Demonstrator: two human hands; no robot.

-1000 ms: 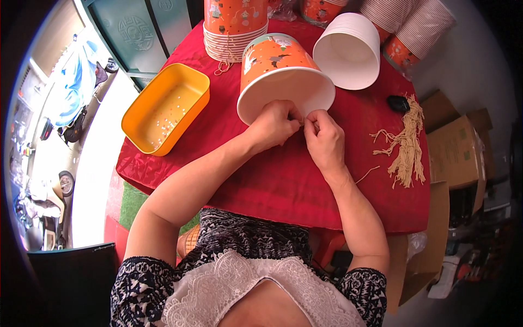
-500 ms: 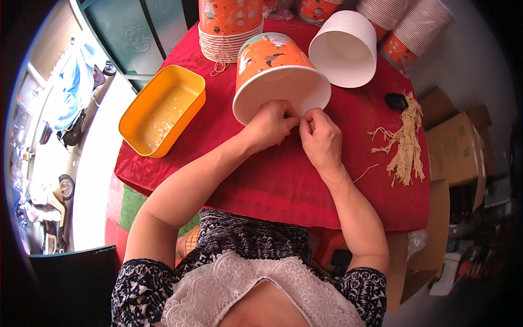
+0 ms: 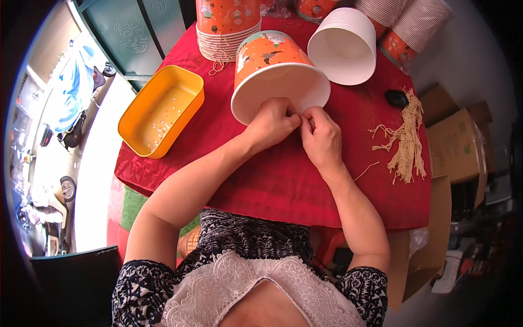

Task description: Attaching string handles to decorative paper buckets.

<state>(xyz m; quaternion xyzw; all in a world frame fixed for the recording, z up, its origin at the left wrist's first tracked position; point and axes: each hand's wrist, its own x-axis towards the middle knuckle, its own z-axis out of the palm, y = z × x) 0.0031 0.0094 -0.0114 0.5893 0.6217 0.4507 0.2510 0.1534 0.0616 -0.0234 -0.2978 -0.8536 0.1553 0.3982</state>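
An orange paper bucket (image 3: 275,52) with printed figures lies tipped on the red-covered table, its white mouth facing me. At its lower rim my left hand (image 3: 272,120) is closed, thumb and fingers pinched together in front of the opening. Right beside it, my right hand (image 3: 322,136) pinches too, its fingertips almost meeting the left ones. What the fingertips hold is too small or hidden to make out. A thin beige cord (image 3: 366,170) shows on the cloth beside my right wrist.
A yellow tub (image 3: 185,101) with small white bits stands left. Behind are a stack of orange buckets (image 3: 229,19), white nested buckets (image 3: 348,54) and more stacks. At right lie a bundle of beige cords (image 3: 407,144) and a black object (image 3: 396,98). Cardboard boxes (image 3: 455,147) flank the table.
Both hands stay pinched at the bucket's rim, with only a very slight shift of the fingers. The whole view has moved a little; nothing else visibly differs.
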